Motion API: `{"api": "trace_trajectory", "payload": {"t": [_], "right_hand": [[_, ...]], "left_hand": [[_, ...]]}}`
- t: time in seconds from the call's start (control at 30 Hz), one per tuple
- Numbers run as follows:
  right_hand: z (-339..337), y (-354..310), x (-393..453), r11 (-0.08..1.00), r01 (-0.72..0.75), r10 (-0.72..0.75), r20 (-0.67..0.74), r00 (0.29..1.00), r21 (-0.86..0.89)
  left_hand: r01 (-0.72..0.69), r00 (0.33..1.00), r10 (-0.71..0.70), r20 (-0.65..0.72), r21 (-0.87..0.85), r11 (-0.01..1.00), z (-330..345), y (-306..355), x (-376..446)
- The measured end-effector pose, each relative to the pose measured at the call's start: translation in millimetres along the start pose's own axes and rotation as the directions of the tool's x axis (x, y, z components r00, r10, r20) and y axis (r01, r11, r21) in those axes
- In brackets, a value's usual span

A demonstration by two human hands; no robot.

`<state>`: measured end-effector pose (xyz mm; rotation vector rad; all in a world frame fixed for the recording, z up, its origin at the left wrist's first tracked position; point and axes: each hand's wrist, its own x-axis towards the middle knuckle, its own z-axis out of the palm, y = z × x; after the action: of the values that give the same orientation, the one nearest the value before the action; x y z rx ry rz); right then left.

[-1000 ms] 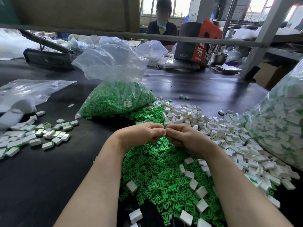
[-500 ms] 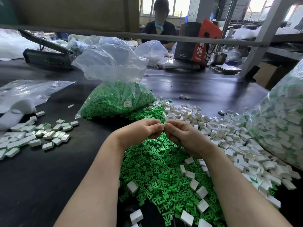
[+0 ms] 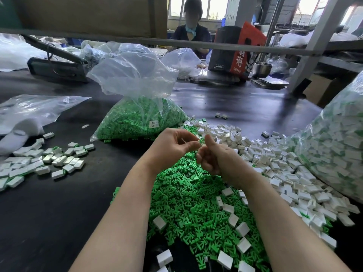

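Note:
My left hand (image 3: 172,147) is held above a heap of small green plastic clips (image 3: 186,195), and its fingertips pinch a small white-and-green piece (image 3: 198,143). Close beside it is my right hand (image 3: 216,160), with its fingers curled and its thumb raised next to that piece. Nothing shows inside the right hand. Loose white housings (image 3: 275,163) spread to the right of the green heap, and a few lie on top of it.
An open clear bag of green clips (image 3: 137,118) stands behind my hands. A large bag of white pieces (image 3: 337,146) fills the right edge. Assembled pieces (image 3: 49,160) lie at the left near an empty bag (image 3: 29,108). A person (image 3: 190,26) sits beyond a metal rail.
My hands were pressed together fingertip to fingertip. They have since drawn slightly apart and risen; the right thumb now points up and the piece stays in my left fingers.

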<state>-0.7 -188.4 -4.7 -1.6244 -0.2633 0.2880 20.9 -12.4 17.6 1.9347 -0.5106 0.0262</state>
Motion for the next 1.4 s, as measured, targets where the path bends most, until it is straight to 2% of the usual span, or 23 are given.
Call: {"api": "trace_trajectory", "payload": {"t": [0.1, 0.27, 0.47, 0.77, 1.0, 1.27, 1.4], "right_hand": [[1, 0, 3, 0.994, -0.045, 0.039, 0.057, 0.998, 0.097], [3, 2, 7, 0.942, -0.074, 0.059, 0.056, 0.997, 0.327], [6, 5, 6, 0.854, -0.019, 0.009, 0.022, 1.0, 0.52], [8, 5, 6, 0.843, 0.031, -0.029, -0.012, 1.0, 0.537], [9, 4, 5, 0.889, -0.01, -0.011, 0.043, 0.999, 0.457], [5, 5, 6, 0.861, 0.053, -0.074, 0.023, 0.997, 0.506], [3, 5, 5, 0.863, 0.058, -0.092, 0.043, 0.995, 0.502]], "left_hand": [[-0.04, 0.998, 0.04, -0.057, 0.003, 0.999, 5, 2, 2], [-0.075, 0.992, 0.07, -0.104, -0.044, 0.996, 11, 7, 2], [-0.072, 0.987, 0.048, -0.156, -0.152, 0.986, 17, 8, 0], [-0.084, 0.985, 0.049, -0.168, -0.21, 0.974, 21, 10, -1], [-0.061, 0.987, 0.03, -0.158, -0.193, 0.979, 19, 7, -1], [0.06, 0.996, -0.075, -0.038, -0.314, 0.948, 20, 8, 0], [0.061, 0.997, -0.073, -0.024, -0.338, 0.939, 25, 14, 0]]}}
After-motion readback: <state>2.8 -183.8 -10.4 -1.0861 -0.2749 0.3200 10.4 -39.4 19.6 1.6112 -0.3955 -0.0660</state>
